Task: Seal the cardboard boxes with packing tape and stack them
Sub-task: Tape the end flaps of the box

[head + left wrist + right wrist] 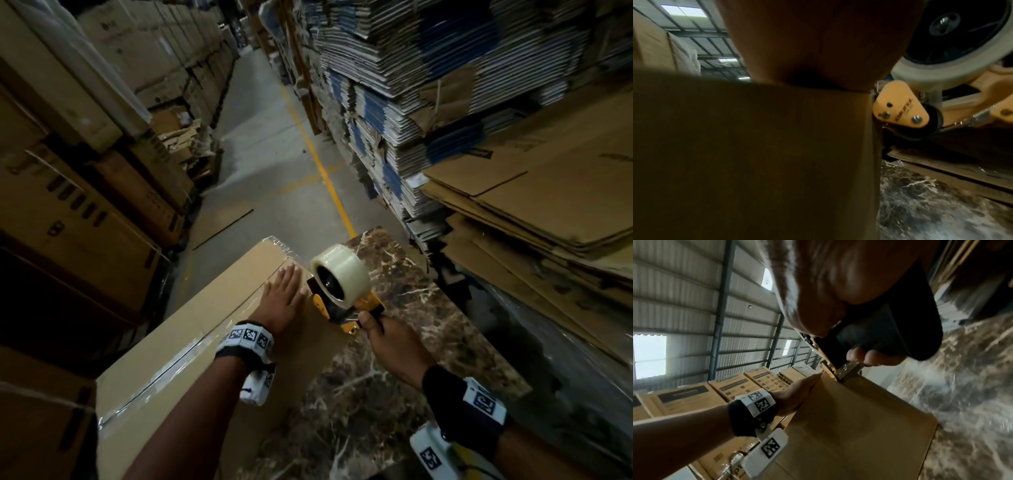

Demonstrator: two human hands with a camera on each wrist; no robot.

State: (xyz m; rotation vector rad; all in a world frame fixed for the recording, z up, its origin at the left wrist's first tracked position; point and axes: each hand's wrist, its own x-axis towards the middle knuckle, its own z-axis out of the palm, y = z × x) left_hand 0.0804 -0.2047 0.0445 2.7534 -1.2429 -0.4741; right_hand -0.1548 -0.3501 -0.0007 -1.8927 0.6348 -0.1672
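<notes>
A long cardboard box [191, 339] lies on a dark marbled tabletop [404, 349], its top seam covered by a strip of clear tape [161, 373] that runs lengthways and wraps over the far end. The left hand [282, 296] lies flat on the box top near its right edge, fingers straight and together, pressing down on the cardboard. Just beside those fingers, a yellow tape dispenser [342, 305] carrying a roll of clear packing tape [340, 274] meets the box's right edge; the left wrist view shows its yellow side plate and black roller right at the box's side wall. The right hand [387, 337] grips the dispenser's handle, fingers curled around it, with the thumb up near the yellow frame. Both wrists wear black bands with white coded markers. Beyond the tabletop a grey concrete aisle [270, 144] with a yellow floor line [325, 174] runs away. Printed brown cartons [68, 192] are stacked along the left, and bundles of flattened cardboard [513, 192] are piled on the right.
</notes>
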